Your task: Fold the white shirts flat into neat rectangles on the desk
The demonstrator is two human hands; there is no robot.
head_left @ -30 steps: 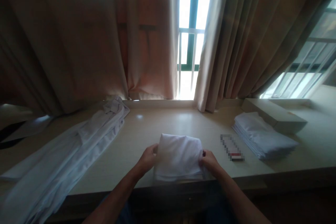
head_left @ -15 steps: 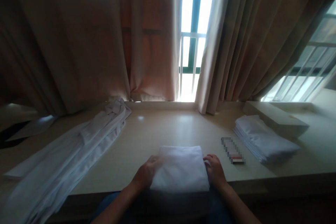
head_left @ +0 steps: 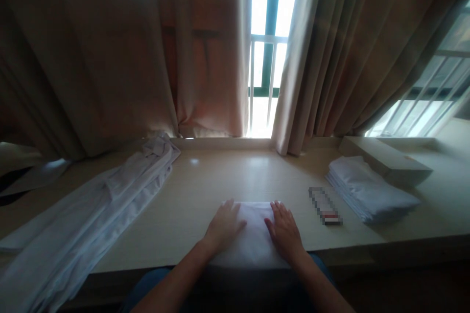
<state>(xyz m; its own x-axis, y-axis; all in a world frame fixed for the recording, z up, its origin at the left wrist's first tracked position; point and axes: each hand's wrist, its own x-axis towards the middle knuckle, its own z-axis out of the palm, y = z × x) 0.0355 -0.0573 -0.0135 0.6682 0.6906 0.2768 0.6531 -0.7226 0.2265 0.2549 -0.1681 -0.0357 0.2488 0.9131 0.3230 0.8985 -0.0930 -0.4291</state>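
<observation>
Folded white square cloth [head_left: 254, 242]: at the near edge of the pale wooden worktop [head_left: 205, 190], straight before the person.
Left hand [head_left: 224, 222]: flat on the cloth's left half, grip open, fingers spread, seemingly pressing the folds down.
Right hand [head_left: 284, 230]: flat on the cloth's right half, grip likewise open, holding nothing.
Small flat blurred item [head_left: 325, 205]: just right of the cloth.
Stack of folded white cloths [head_left: 370, 188]: farther right of the cloth, squared up.
Long loose white garments [head_left: 91, 210]: well left of the cloth, laid lengthwise.
Brown curtains [head_left: 110, 58]: beyond the cloth, parted.
Change: half a second ago both hands held the cloth's side edges; now they lie on top.
</observation>
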